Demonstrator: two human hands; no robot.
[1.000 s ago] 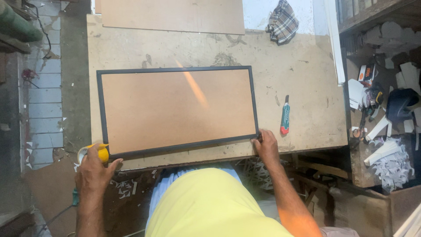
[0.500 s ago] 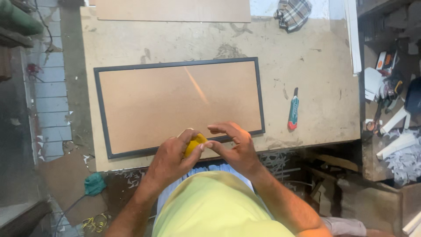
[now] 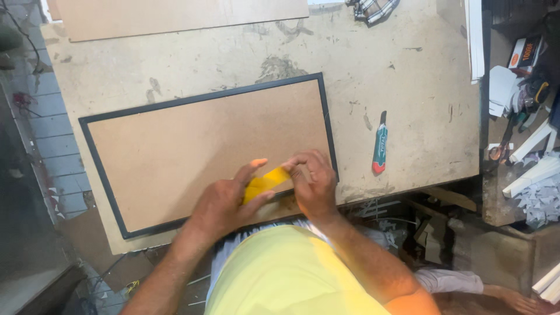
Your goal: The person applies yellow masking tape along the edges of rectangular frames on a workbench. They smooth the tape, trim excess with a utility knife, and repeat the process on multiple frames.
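Both hands (image 3: 268, 192) hide most of the yellow tape (image 3: 263, 182).

- Worn, stained beige worktable (image 3: 408, 70), filling most of the view.
- Left of the worktable: grey tiled floor (image 3: 49, 125).
- Right of the worktable: cluttered side shelf (image 3: 525, 87) with white scraps (image 3: 539, 186).
- Below the worktable's near edge: debris-strewn floor (image 3: 443, 233).

Left hand (image 3: 224, 201) and right hand (image 3: 315, 186) on yellow tape roll (image 3: 265, 182) over black-framed board (image 3: 192, 146).
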